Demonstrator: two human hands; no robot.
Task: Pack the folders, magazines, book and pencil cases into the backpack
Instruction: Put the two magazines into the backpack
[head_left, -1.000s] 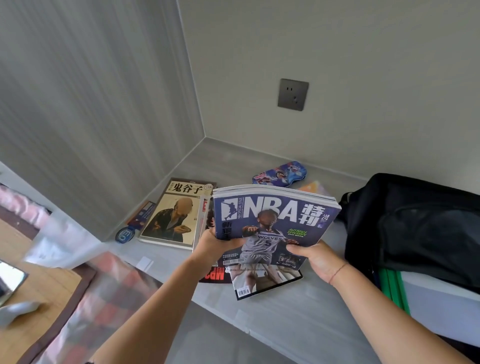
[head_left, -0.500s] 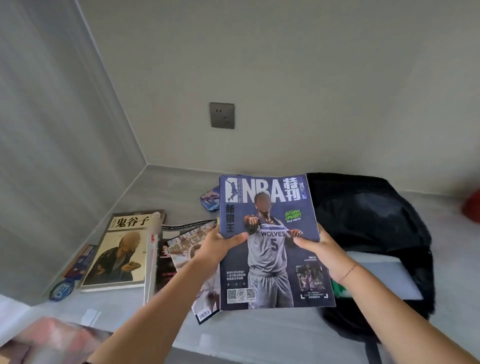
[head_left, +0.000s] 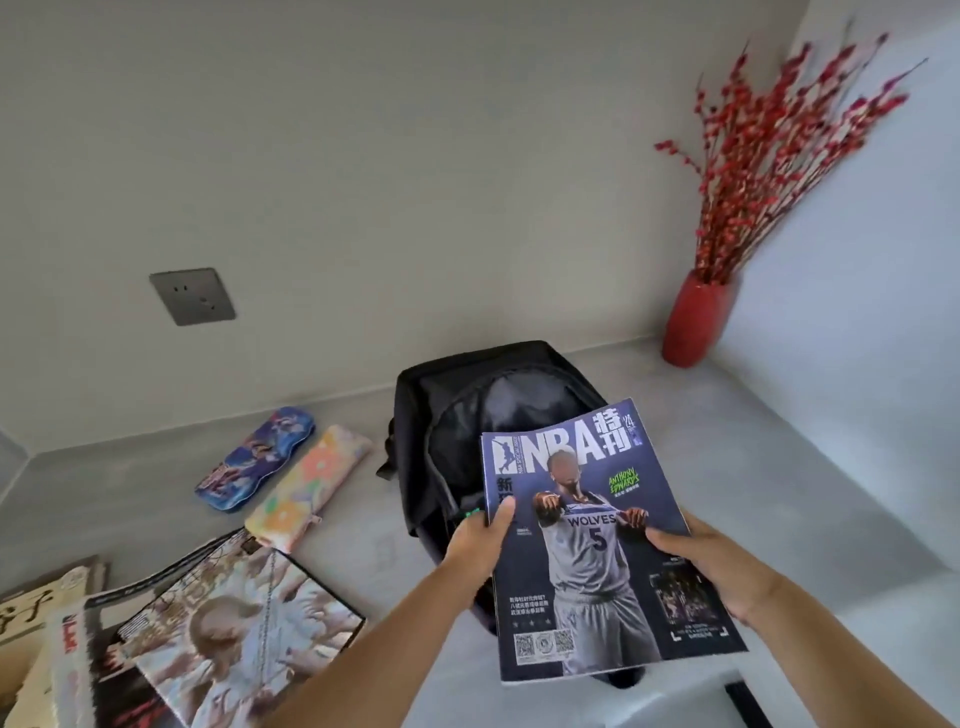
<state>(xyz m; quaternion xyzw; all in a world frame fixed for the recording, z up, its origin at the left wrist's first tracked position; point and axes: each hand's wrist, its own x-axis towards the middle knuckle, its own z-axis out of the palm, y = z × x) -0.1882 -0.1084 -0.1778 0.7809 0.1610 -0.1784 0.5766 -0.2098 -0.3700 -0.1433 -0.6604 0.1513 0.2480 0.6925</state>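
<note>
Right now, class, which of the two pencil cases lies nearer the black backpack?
The pale floral fabric pencil case; the blue cartoon-printed pencil case lies farther left of the black backpack.

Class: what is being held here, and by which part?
The NBA magazine, held by both hands: the left hand grips its left edge, the right hand its right edge.

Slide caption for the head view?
Left hand and right hand hold the NBA magazine over the open backpack; blue pencil case and floral pencil case lie nearby.
</note>
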